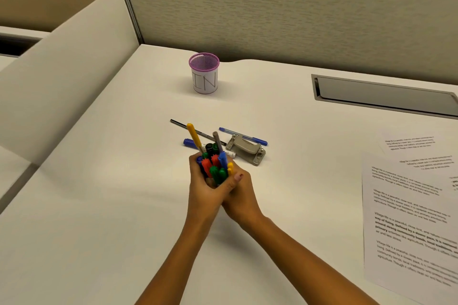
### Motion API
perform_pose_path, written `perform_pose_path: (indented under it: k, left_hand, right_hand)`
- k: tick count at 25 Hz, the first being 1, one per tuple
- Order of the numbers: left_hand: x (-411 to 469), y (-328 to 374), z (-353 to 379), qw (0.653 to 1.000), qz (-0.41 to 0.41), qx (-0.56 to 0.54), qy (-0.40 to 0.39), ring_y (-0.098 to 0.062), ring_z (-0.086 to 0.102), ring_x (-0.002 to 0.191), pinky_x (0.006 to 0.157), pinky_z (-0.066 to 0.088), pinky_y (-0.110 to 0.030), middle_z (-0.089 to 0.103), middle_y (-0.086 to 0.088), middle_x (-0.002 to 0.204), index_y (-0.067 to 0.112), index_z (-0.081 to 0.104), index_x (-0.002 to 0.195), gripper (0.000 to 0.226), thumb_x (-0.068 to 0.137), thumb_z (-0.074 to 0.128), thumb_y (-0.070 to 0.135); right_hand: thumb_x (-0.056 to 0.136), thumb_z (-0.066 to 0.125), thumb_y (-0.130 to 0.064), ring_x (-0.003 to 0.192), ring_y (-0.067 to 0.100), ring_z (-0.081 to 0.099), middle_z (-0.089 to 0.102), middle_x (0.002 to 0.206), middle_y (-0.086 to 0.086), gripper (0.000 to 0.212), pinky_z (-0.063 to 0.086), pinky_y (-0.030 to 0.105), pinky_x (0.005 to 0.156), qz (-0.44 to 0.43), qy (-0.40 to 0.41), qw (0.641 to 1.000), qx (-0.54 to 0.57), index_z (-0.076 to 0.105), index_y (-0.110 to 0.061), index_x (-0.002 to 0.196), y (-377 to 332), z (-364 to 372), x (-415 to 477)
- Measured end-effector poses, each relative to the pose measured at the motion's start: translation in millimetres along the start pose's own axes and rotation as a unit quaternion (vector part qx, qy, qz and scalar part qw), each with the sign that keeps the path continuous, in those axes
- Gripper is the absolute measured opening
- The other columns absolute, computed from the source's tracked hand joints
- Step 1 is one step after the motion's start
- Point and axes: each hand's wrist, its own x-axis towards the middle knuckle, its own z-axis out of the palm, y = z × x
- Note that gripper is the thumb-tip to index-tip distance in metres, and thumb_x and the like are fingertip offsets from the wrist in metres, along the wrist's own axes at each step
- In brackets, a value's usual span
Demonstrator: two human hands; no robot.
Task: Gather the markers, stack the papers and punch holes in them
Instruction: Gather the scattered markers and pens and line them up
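markers [214, 166]: a bunch of red, green, blue, yellow and black ones, upright at frame centre, clasped by both hands.
left hand [202, 189]: fingers curled round the bunch's left side.
right hand [244, 199]: fingers wrapped round its right side.
hole punch [246, 150]: on the desk [111, 205], just upper right of the bunch.
blue pen [244, 136]: lying across the punch's far edge.
papers [409, 210]: spread and overlapping at the right edge.
mesh cup [204, 73]: purple-rimmed, upper centre, well apart.
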Motion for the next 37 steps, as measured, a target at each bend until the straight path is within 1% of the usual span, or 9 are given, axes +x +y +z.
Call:
perform_pose_path:
  k: [3,8,16,20,23,25,28,31,37]
  left_hand:
    - [1,-5,4,0.998,0.058,0.030,0.002,-0.002,0.053,0.112,0.088,0.047,-0.008,0.049,0.028,0.118,0.045,0.036,0.121,0.083,0.052,0.081,0.041]
    - [1,-13,6,0.993,0.100,0.063,-0.013,0.009,0.050,0.115,0.089,0.044,-0.005,0.047,0.035,0.117,0.042,0.037,0.121,0.080,0.062,0.086,0.017]
    - [-5,-18,6,0.982,0.143,0.120,-0.024,0.003,0.052,0.117,0.096,0.046,-0.014,0.054,0.023,0.118,0.043,0.040,0.122,0.076,0.059,0.081,0.034]
    - [-5,-21,11,0.981,0.128,0.142,-0.017,-0.014,0.056,0.115,0.096,0.049,-0.022,0.056,0.010,0.116,0.030,0.037,0.125,0.084,0.057,0.084,0.041]
    - [-6,-13,12,0.985,0.117,0.119,-0.035,-0.012,0.054,0.119,0.092,0.045,-0.011,0.052,0.017,0.119,0.033,0.035,0.126,0.081,0.059,0.079,0.053]
    - [-2,-7,9,0.987,0.121,0.038,-0.098,-0.005,0.055,0.118,0.087,0.048,-0.012,0.052,0.024,0.124,0.035,0.037,0.129,0.073,0.069,0.062,0.067]
    - [26,-6,5,1.000,-0.001,0.002,0.010,-0.012,0.063,0.103,0.069,0.051,-0.018,0.063,0.010,0.116,0.026,0.050,0.122,0.051,0.088,0.039,0.063]
    - [74,-12,2,0.961,-0.183,0.189,0.086,-0.028,0.063,0.096,0.076,0.055,-0.037,0.061,-0.013,0.118,0.011,0.048,0.120,0.043,0.095,0.042,0.045]
    - [121,-6,2,0.891,-0.173,0.412,0.086,-0.036,0.063,0.105,0.092,0.050,-0.042,0.061,-0.019,0.118,-0.003,0.049,0.120,0.066,0.085,0.057,0.053]
  right_hand:
    - [0.078,0.055,-0.039,0.103,-0.012,0.054,0.048,0.113,-0.027,0.042,0.045,0.004,0.084,0.010,0.014,0.996,0.083,0.041,-0.041,0.117,3,2,-7]
    - [0.079,0.061,-0.039,0.105,-0.010,0.058,0.053,0.112,-0.023,0.038,0.048,0.006,0.081,-0.004,0.078,0.993,0.088,0.045,-0.041,0.113,13,2,-8]
    - [0.071,0.061,-0.066,0.104,-0.004,0.060,0.052,0.107,-0.018,0.053,0.046,0.002,0.080,0.025,0.075,0.990,0.114,0.042,-0.034,0.109,28,5,-15]
    - [0.085,0.065,-0.015,0.111,0.027,0.060,0.055,0.104,-0.009,0.035,0.044,-0.002,0.076,0.045,0.039,0.995,0.082,0.050,-0.015,0.117,34,2,-12]
    - [0.070,0.066,-0.059,0.103,0.010,0.062,0.056,0.104,-0.015,0.063,0.049,0.007,0.080,0.046,0.029,0.995,0.088,0.049,-0.020,0.116,23,-5,-10]
    - [0.070,0.076,-0.045,0.094,0.004,0.063,0.062,0.103,-0.011,0.057,0.055,0.020,0.084,0.027,0.035,0.998,0.047,0.054,-0.021,0.117,21,-13,-4]
    - [0.072,0.079,-0.017,0.083,-0.002,0.064,0.064,0.096,-0.012,0.052,0.055,0.014,0.076,0.026,0.091,0.995,-0.042,0.057,-0.010,0.119,21,-29,-2]
    - [0.069,0.077,-0.013,0.080,-0.007,0.063,0.062,0.089,-0.015,0.049,0.047,0.002,0.063,0.039,0.157,0.985,-0.065,0.058,-0.017,0.115,24,-45,-11]
    - [0.070,0.074,-0.028,0.081,0.022,0.063,0.064,0.097,0.002,0.048,0.056,0.031,0.064,0.232,0.090,0.938,-0.243,0.054,-0.019,0.112,26,-88,-25]
